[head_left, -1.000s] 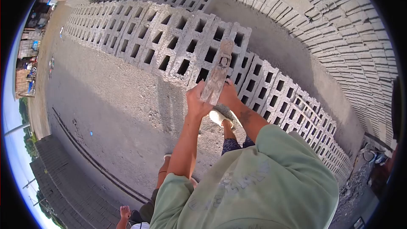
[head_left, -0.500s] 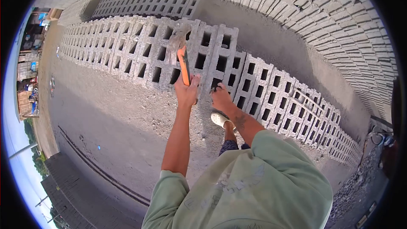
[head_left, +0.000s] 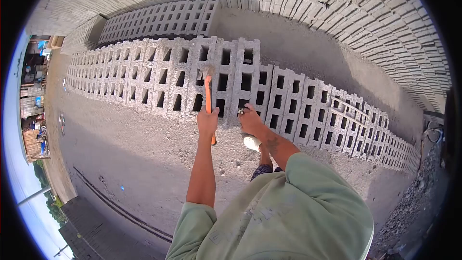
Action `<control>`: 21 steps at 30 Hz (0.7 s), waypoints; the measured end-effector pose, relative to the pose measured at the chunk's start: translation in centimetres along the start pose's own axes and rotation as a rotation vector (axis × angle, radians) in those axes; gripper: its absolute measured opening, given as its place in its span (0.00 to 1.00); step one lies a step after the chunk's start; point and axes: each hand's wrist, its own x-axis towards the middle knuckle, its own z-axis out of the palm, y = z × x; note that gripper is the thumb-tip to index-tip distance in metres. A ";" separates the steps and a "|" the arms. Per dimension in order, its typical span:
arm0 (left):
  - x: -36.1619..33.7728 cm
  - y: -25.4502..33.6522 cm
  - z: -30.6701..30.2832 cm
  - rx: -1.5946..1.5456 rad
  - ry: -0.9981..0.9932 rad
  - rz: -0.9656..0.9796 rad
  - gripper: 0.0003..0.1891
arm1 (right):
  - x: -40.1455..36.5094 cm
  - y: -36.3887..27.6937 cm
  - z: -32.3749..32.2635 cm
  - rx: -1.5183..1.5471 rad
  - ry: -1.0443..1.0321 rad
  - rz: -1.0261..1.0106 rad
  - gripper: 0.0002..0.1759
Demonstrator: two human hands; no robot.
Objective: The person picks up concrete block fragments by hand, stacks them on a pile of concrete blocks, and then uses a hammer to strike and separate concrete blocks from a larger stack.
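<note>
My left hand (head_left: 208, 121) is closed around the handle of an orange-and-black tool (head_left: 208, 94). The tool points away from me, its greyish head smeared and lying over the face of a stacked hollow concrete block (head_left: 213, 74); whether it touches cannot be told. My right hand (head_left: 251, 119) is closed at the lower near edge of the blocks, beside a block hole. A small dark and pale bit shows at its fingertips, too small to name. Below that hand a white clog (head_left: 251, 143) stands on the ground.
The long row of hollow blocks (head_left: 163, 79) runs left and right before me. A wooden ladder-like frame (head_left: 350, 110) rests on it at the right. Behind are another block stack (head_left: 159, 21) and tall block walls (head_left: 385, 24). Loose grit covers the ground (head_left: 144, 149).
The tool's head has swung and turned, now showing narrower than its earlier broad blur. My left hand has shifted slightly down in view. The right hand stays at the block edge.
</note>
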 end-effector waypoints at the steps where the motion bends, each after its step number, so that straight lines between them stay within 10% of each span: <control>1: -0.4 0.1 -1.0 0.011 0.004 0.012 0.08 | 0.3 0.5 -0.3 -0.009 -0.026 -0.011 0.13; 5: -3.7 7.9 -5.8 -0.371 0.082 0.262 0.07 | 0.4 -0.6 -1.3 -0.046 -0.031 0.029 0.14; 11: -2.9 21.7 -6.5 -0.921 0.191 1.165 0.05 | 1.0 -0.5 -0.2 -0.097 0.048 0.076 0.05; 14: -0.5 17.1 -2.8 -0.874 0.203 0.975 0.04 | 1.1 -0.6 0.0 -0.063 0.042 0.089 0.04; 18: 4.0 1.1 3.2 0.412 -0.048 0.283 0.12 | 0.4 -0.7 0.8 -0.057 0.120 0.088 0.03; 21: 3.3 -0.5 2.9 0.393 -0.126 0.409 0.12 | 0.8 -0.1 0.6 -0.046 0.049 0.052 0.03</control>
